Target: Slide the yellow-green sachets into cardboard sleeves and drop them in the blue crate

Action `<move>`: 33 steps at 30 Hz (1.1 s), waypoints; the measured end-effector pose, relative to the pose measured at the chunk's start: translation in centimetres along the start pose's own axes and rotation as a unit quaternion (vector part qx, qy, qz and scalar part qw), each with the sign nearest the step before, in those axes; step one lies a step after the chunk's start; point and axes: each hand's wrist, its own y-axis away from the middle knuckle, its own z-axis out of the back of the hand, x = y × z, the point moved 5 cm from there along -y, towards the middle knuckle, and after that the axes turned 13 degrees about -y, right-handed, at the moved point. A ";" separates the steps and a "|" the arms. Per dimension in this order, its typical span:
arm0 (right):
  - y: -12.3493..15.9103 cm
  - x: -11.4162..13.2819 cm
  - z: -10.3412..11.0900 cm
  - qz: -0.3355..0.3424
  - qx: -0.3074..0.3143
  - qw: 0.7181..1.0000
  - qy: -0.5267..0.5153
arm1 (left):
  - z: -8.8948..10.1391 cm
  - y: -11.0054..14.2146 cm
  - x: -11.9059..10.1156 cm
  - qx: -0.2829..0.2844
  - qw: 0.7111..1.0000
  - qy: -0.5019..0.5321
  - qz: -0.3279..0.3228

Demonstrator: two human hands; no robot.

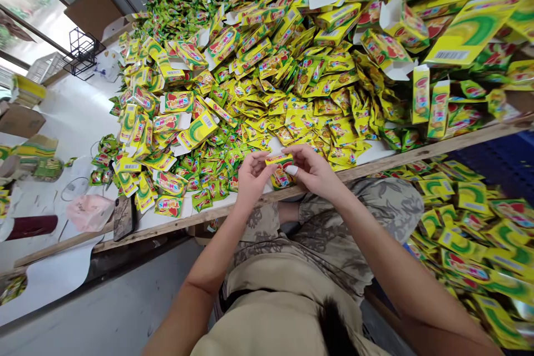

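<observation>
A small yellow and green candy box (282, 171) with a watermelon print is held upright between both hands at the table's front edge. My left hand (252, 177) grips its left side, thumb on the front face. My right hand (312, 172) pinches the right side, with a white covering on the thumb tip. Behind the box lie loose yellow candy sachets (292, 122). Green candy sachets (217, 178) spread to the left of my left hand, beside more small printed boxes (177, 101). Whether the held box contains anything cannot be seen.
A blue crate (511, 164) full of yellow boxes (475, 256) stands at the right, below the table. Along the left part of the table are a phone (124, 217), a pink bag (88, 212), a dark red cylinder (33, 227) and a black wire rack (81, 50).
</observation>
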 end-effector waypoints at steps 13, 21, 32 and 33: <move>0.0 1.0 -0.2 0.004 -0.012 1.000 0.017 | 0.7 -0.9 -1.0 0.019 1.000 0.001 0.018; -0.8 1.3 -0.2 0.038 -0.005 0.996 0.084 | 0.8 -1.5 -1.6 0.028 0.999 -0.044 -0.014; -0.8 0.4 -0.2 0.062 0.022 0.996 0.057 | 1.0 -0.4 -2.4 0.071 0.956 -0.232 -0.166; -0.9 0.3 -0.5 0.055 0.020 0.996 0.062 | 0.8 -0.3 -2.1 0.062 0.956 -0.232 -0.168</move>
